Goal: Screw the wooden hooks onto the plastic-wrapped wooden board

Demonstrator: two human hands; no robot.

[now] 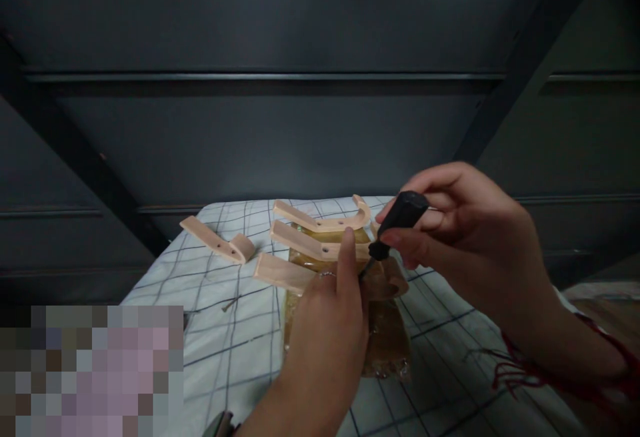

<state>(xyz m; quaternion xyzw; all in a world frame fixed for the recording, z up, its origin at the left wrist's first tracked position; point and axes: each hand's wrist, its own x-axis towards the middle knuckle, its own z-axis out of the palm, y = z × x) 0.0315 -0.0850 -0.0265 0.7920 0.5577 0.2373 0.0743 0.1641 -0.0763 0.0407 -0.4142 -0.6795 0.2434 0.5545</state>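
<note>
My right hand (465,243) grips the black handle of a screwdriver (403,218) between thumb and fingers. The tool tilts down to the left, its shaft reaching the nearest wooden hook (285,273). My left hand (330,323) is closed over that hook, holding it against a brown, plastic-wrapped block (385,337); its index finger stretches forward to a second wooden hook (297,240). A third wooden hook (325,223) lies farther back across the block. The screwdriver's tip and any screw under it are hidden behind my left hand.
Another wooden hook (217,242) lies apart on the checked cloth (250,337), left of the block. Small screws (231,303) rest nearer me. A dark panelled wall (280,137) stands behind the table. The lower left corner is pixelated; a dark object (223,423) shows at the bottom edge.
</note>
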